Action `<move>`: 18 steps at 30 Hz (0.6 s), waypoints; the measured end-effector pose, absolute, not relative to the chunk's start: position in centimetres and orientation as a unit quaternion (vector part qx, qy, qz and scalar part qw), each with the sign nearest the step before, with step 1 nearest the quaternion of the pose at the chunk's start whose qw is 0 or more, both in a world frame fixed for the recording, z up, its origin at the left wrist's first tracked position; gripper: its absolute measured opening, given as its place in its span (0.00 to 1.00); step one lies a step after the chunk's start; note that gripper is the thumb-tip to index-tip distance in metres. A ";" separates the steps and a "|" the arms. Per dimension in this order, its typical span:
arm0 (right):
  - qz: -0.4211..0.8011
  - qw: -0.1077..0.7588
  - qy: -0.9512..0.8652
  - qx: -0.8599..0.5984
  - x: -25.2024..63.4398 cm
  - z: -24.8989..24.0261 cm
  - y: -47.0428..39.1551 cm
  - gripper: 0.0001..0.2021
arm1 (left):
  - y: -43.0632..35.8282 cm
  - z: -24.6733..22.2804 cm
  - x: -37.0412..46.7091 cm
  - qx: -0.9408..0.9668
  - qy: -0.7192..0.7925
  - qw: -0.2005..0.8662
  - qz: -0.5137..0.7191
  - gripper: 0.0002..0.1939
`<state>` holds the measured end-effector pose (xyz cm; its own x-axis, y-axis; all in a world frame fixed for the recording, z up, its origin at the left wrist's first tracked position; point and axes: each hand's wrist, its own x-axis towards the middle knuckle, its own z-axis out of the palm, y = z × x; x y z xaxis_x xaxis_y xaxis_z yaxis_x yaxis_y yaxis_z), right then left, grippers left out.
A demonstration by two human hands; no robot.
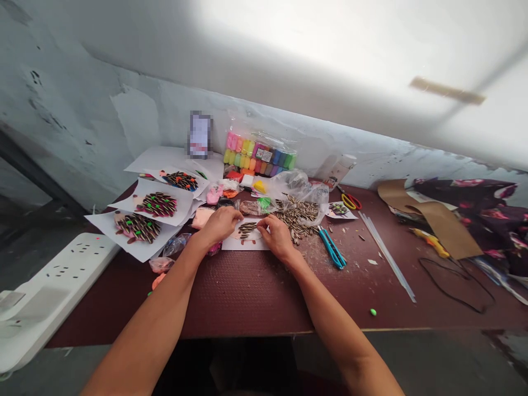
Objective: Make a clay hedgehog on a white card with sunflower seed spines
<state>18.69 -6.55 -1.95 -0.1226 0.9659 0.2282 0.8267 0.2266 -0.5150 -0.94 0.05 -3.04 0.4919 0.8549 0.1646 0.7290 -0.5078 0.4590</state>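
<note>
A small white sheet of paper [239, 246] lies flat on the table between my hands. Dark striped sunflower seeds [247, 231] sit on it in a hedgehog shape, with small brown feet along the bottom. My left hand [223, 223] is at the sheet's upper left, its fingers pressed together; what they hold, if anything, is too small to name. At the sheet's right side, my right hand [277, 237] is closed in a pinch beside the seeds, and its fingertips hide whatever is between them. Loose sunflower seeds [303, 212] are heaped just beyond it, partly in a clear plastic bag [305, 184].
Finished-looking seed hedgehogs [155, 204] lie on papers at left, near a white power strip [61, 280]. Behind stand coloured clay packs [259, 155] and a phone [200, 135]. Rightward are a blue utility knife [332, 247], scissors [350, 201], glue sticks [388, 256] and a corded yellow glue gun [431, 242].
</note>
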 end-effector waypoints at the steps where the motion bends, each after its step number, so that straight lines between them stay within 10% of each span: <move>1: 0.132 0.263 -0.737 -0.608 18.6 -1.9 -6.6 0.06 | 0.1 -3.1 -0.9 0.848 0.467 0.166 0.188 0.17; 18: 0.100 0.219 -0.742 -0.625 17.9 -1.7 -6.8 0.07 | -0.1 -2.8 -0.9 0.849 0.470 0.164 0.177 0.16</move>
<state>17.88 -6.76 -1.73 -0.1220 0.9722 0.2000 0.8842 0.1980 -0.4231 -0.87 -0.07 -2.77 0.4947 0.8567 0.1463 0.7401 -0.5035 0.4459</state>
